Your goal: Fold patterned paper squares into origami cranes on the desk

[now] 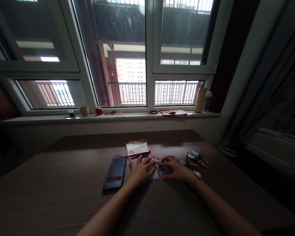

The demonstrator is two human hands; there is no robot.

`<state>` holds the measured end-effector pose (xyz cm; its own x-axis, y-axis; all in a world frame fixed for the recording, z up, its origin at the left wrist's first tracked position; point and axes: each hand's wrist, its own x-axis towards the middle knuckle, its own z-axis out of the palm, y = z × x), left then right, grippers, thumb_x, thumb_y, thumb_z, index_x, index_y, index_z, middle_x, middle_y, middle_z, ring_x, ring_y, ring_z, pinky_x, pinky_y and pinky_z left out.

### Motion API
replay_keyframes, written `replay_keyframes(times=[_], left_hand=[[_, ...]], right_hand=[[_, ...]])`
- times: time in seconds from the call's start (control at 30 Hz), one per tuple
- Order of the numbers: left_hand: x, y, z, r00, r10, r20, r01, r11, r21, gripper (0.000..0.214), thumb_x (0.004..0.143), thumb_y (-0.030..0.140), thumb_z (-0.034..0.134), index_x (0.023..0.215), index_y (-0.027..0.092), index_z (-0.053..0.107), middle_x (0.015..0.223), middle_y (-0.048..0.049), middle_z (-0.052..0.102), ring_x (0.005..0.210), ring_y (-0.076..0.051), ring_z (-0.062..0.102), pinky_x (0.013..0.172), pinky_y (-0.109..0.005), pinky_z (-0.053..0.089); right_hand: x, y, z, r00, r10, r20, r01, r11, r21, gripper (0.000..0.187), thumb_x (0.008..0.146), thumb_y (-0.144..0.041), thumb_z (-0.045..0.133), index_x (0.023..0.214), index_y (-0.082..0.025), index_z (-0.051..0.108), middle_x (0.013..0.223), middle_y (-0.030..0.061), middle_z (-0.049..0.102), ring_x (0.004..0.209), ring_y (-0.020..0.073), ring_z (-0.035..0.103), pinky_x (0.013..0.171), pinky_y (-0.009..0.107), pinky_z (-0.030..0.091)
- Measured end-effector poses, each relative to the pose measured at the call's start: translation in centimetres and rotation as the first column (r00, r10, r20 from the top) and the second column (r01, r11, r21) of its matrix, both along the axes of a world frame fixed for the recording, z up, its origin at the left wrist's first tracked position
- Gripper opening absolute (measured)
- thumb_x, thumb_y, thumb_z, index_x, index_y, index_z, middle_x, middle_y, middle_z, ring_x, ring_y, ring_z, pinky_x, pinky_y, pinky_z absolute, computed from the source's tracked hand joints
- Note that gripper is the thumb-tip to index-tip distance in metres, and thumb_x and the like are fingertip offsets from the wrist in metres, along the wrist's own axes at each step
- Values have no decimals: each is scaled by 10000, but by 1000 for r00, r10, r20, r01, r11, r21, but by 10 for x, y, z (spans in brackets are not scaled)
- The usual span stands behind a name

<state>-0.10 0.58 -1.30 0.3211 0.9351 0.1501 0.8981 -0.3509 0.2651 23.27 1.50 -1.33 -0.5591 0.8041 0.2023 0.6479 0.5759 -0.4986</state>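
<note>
A small printed sheet of paper (157, 174) with a pink, red and pale picture lies flat on the brown table between my hands. My left hand (141, 169) rests with spread fingers, some of them on the sheet's left part. At the right edge of the sheet, my right hand (176, 169) is curved, its thumb and fingers apart; a bracelet (197, 174) circles that wrist. Just beyond the sheet lies a small stack of red-edged papers (137, 148). To the left of my left hand is a dark phone (115, 175), screen up and partly pixelated.
Several folded, pointed paper pieces (198, 160) sit on the table (64, 183) right of my right hand. Along the windowsill (135, 116) stand a paper cup (83, 111), a red spool-like item (98, 111), scissors (172, 112) on papers and a tan bottle (200, 100).
</note>
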Motion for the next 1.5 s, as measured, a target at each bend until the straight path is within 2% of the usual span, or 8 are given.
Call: replay_keyframes(times=[0.17,0.33,0.43,0.6,0.7,1.1,1.37,1.5], left_hand=[[-2,-1,1,1000,-28,-12,28,999,-15,463,895,576,484,1350,492,500,1501,51,471,1449,-401,212,1060,-782,-114],[-3,-5,4,997,-80,-13,80,996,-28,477,874,602,507,1336,484,522,1500,39,468,1443,-389,230,1091,-755,-86],[-4,-7,5,993,-116,0,116,992,-55,501,853,627,528,1336,494,518,1507,44,458,1447,-381,227,1108,-738,-75],[-5,-8,7,992,-130,10,130,984,-123,533,834,652,537,1345,503,506,1526,45,431,1449,-401,209,1104,-751,-49],[-5,-7,7,993,-122,10,122,983,-137,546,826,654,548,1350,511,494,1536,58,413,1450,-400,208,1103,-753,-51],[-4,-6,7,994,-111,3,110,984,-143,548,812,656,563,1334,494,522,1540,50,408,1452,-406,201,1109,-749,-19],[-5,-4,6,993,-122,8,121,979,-162,567,818,672,540,1353,487,505,1554,48,387,1465,-409,163,1112,-739,-42],[-7,-3,8,990,-140,-21,134,973,-188,551,891,576,489,1426,489,395,1582,53,331,1479,-410,134,1096,-762,-11]], right_hand=[[2,2,-3,997,-1,-77,1,1000,4,524,722,-483,783,1204,-303,683,1257,81,574,1226,274,478,1095,420,362],[2,5,-1,978,-93,-186,99,995,27,172,832,-334,688,963,-267,776,1117,72,638,1121,237,540,1030,378,414],[0,5,-3,970,-119,-210,139,987,82,107,828,-253,684,864,-253,785,1045,64,651,1064,220,554,985,356,430],[-4,6,-11,973,-126,-192,148,983,106,83,810,-283,721,842,-263,795,999,59,641,1040,215,542,958,345,426],[-5,7,-14,969,-176,-176,196,975,107,80,801,-296,732,838,-275,800,1011,61,633,1042,223,533,962,354,418],[-15,15,-6,923,-384,-38,383,901,206,158,868,-333,651,954,-328,784,1103,84,593,1108,263,484,950,402,426],[-18,14,-11,903,-428,42,396,865,309,231,908,-344,587,1078,-349,743,1200,100,562,1166,287,448,954,430,427],[-18,10,-12,910,-409,69,367,871,326,281,923,-306,554,1161,-321,703,1229,110,564,1195,288,449,1011,459,394]])
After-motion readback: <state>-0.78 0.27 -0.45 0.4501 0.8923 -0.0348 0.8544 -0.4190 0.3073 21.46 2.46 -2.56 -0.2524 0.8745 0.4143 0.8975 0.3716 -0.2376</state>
